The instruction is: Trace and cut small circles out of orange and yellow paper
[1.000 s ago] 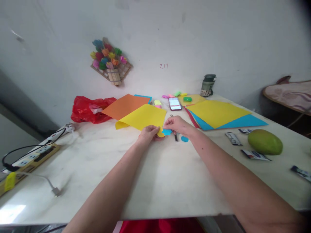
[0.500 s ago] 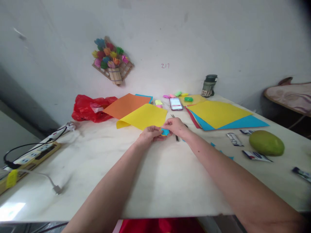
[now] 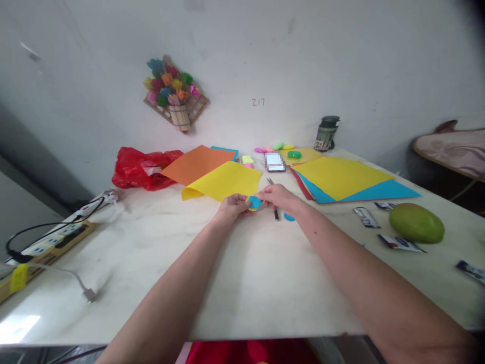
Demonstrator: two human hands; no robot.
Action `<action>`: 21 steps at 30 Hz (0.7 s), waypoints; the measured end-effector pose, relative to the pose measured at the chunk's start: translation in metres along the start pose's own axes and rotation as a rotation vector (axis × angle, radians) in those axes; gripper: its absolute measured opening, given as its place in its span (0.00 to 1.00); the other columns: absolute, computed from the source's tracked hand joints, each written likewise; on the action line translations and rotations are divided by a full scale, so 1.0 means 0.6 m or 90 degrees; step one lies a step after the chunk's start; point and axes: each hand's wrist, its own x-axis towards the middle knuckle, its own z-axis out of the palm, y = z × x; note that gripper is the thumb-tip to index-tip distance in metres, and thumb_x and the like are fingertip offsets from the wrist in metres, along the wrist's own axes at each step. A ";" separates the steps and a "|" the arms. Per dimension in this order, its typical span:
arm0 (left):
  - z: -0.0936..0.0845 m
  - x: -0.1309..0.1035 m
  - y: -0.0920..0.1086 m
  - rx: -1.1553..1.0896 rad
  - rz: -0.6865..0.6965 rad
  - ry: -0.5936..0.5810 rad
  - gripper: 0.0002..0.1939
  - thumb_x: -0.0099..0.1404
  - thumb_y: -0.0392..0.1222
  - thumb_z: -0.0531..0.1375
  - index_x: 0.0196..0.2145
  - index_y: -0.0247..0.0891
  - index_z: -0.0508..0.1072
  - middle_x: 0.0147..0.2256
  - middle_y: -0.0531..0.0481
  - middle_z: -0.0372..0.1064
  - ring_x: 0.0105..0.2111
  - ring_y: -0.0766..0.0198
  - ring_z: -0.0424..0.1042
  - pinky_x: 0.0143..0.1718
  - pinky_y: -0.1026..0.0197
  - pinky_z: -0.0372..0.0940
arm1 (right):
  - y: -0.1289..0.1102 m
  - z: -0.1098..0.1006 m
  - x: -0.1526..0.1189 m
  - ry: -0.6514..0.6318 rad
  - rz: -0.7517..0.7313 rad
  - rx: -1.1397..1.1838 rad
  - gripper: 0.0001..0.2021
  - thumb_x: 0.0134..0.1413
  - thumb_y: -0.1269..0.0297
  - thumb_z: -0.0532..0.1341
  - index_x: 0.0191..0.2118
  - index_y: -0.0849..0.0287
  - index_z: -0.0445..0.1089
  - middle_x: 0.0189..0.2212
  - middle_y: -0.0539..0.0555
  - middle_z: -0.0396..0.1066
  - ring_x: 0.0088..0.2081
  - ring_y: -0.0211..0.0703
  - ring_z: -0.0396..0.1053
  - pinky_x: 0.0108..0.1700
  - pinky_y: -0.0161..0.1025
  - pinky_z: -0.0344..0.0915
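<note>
Close to the middle of the table, a small blue paper piece [image 3: 255, 203] with a yellow edge is held between both hands. My left hand [image 3: 234, 205] pinches its left side, thumb on top. The fingertips of my right hand [image 3: 279, 197] are closed on its right edge. Under and behind the right hand lies what looks like a pair of scissors; the metal tips [image 3: 270, 181] and a dark end [image 3: 276, 215] show, the rest is hidden. A round blue paper disc [image 3: 289, 217] lies beside the right wrist.
Yellow paper [image 3: 227, 182] and orange paper [image 3: 200, 166] lie beyond the left hand, near a red plastic bag [image 3: 136, 169]. A phone [image 3: 275, 162] and stacked coloured sheets [image 3: 341, 177] lie behind. At right are a green fruit [image 3: 416, 223] and small packets [image 3: 401, 243]. A power strip [image 3: 49, 247] lies left.
The blue piece has moved slightly left and turned flatter, showing more of its face. My right hand has shifted slightly right, and the blue disc by its wrist is now more visible.
</note>
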 end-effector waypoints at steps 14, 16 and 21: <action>0.007 -0.005 0.005 0.031 -0.057 -0.022 0.14 0.49 0.41 0.66 0.27 0.32 0.65 0.24 0.42 0.72 0.26 0.61 0.74 0.31 0.61 0.69 | 0.015 0.009 0.012 0.032 -0.009 -0.020 0.11 0.35 0.60 0.67 0.22 0.61 0.66 0.17 0.48 0.64 0.20 0.32 0.60 0.16 0.28 0.51; 0.007 -0.004 0.004 0.038 -0.064 -0.011 0.15 0.49 0.42 0.66 0.25 0.32 0.64 0.23 0.43 0.72 0.25 0.61 0.74 0.29 0.61 0.69 | 0.015 0.009 0.012 0.035 -0.008 -0.020 0.11 0.35 0.60 0.67 0.22 0.62 0.66 0.17 0.47 0.64 0.19 0.31 0.60 0.16 0.28 0.51; 0.008 -0.003 0.003 0.034 -0.064 -0.005 0.15 0.49 0.42 0.66 0.24 0.33 0.63 0.22 0.45 0.72 0.24 0.62 0.74 0.28 0.62 0.69 | 0.017 0.011 0.013 0.033 -0.008 0.004 0.12 0.34 0.61 0.67 0.22 0.62 0.66 0.16 0.47 0.64 0.19 0.31 0.60 0.16 0.28 0.52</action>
